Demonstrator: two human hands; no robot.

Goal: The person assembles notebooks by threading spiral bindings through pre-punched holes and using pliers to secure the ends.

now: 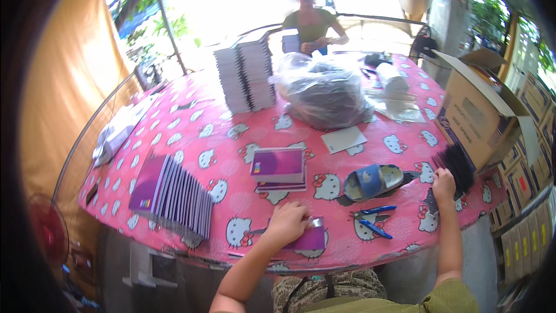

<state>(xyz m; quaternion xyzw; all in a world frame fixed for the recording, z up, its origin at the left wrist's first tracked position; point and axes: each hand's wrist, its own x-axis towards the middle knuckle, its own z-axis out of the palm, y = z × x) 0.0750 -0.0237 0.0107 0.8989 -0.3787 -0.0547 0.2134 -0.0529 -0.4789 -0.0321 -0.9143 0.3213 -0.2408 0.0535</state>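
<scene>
Near the front edge of the table, my left hand (288, 222) rests with curled fingers on a purple notebook cover (310, 241). A small shiny silver patch shows beside its fingertips. Off to the right, my right hand (444, 185) has its fingers drawn together at the edge of a bundle of black spiral binding coils (456, 165); its fingertips are partly hidden. Between the hands lie blue-handled pliers (373, 223), jaws to the left. Behind them is a blue slide sandal (364, 184). A short stack of purple spiral notebooks (278, 164) sits beyond my left hand.
More purple notebooks (171, 197) are stacked at the left. Farther back stand tall notebook stacks (243, 75), a filled clear plastic bag (324, 93) and a white card (344, 139). An open cardboard box (478, 110) is at the right. Another person (313, 23) works across the table.
</scene>
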